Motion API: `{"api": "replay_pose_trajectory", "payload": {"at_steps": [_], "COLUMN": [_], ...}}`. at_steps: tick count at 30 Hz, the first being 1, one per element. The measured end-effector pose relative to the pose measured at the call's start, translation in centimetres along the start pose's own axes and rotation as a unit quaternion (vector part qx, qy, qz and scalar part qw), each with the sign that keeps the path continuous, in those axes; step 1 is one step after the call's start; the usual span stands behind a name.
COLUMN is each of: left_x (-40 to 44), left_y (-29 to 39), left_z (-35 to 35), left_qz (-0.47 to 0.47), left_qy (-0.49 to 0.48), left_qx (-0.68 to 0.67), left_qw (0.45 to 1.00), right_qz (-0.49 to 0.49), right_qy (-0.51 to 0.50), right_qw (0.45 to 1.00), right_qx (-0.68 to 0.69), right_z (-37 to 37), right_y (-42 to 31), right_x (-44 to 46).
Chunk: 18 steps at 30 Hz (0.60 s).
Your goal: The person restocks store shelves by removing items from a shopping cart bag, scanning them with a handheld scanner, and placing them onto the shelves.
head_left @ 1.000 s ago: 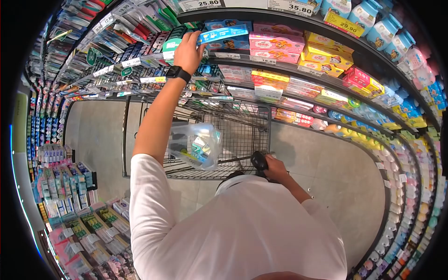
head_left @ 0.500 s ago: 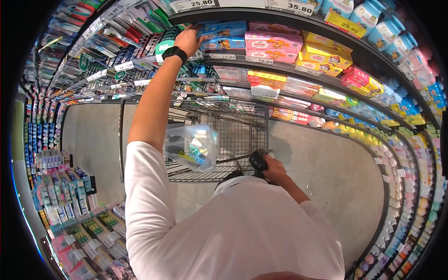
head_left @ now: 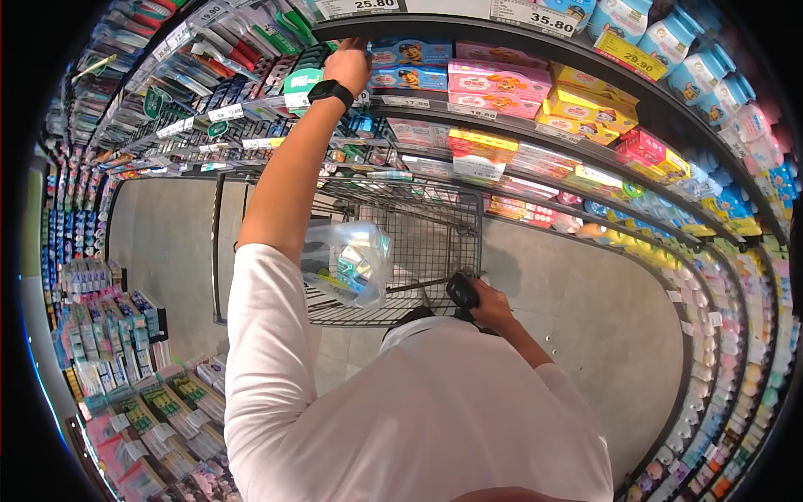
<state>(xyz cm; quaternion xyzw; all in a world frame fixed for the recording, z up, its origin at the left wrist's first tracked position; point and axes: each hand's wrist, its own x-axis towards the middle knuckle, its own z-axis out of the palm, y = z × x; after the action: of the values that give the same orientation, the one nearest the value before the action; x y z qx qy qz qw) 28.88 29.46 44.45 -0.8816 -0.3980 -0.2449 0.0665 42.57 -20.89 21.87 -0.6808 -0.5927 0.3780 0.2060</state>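
Observation:
My left hand [head_left: 348,67], with a black watch [head_left: 331,94] on the wrist, reaches up into the shelf just left of the stacked blue cartoon boxes [head_left: 409,79]. Its fingers point forward into the dark shelf gap, and the fingertips are partly hidden. I see nothing held in it. My right hand [head_left: 495,306] is low by the near right corner of the wire shopping cart [head_left: 418,234], closed around a black rounded grip-like piece [head_left: 462,290]. Inside the cart lies a clear plastic bag [head_left: 376,251] with small packaged items.
Pink boxes [head_left: 499,88] and yellow boxes [head_left: 592,109] stand right of the blue ones. Hanging toothbrush packs [head_left: 222,71] fill the shelf at left. Light blue bottles [head_left: 673,38] line the upper right shelf. A low display of packages [head_left: 159,418] stands at lower left.
My left hand has shifted slightly right in view, along with the shelf, and its thumb no longer sticks out toward the blue boxes. My right hand stays on the black piece.

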Motion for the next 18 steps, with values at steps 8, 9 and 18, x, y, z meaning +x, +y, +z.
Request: {"api": "replay_pose_trajectory", "payload": {"at_steps": [8, 9, 18], "left_x": [-1.2, -2.0, -22.4], "left_y": [2.2, 2.8, 9.1], "left_z": [-0.7, -0.7, 0.4], "left_qz": [-0.051, -0.052, -0.014], "left_qy": [0.003, 0.0, 0.024], "left_qx": [-0.007, -0.008, -0.225], "left_qw": [0.999, 0.999, 0.974], "right_qz": [-0.016, -0.026, -0.05], "right_qy": [0.013, 0.025, 0.019], "right_qw": [1.0, 0.999, 0.999], "right_qx": [0.012, 0.006, 0.008], "right_z": [0.2, 0.4, 0.2], "right_y": [0.5, 0.7, 0.2], "right_x": [-0.1, 0.0, 0.1]}}
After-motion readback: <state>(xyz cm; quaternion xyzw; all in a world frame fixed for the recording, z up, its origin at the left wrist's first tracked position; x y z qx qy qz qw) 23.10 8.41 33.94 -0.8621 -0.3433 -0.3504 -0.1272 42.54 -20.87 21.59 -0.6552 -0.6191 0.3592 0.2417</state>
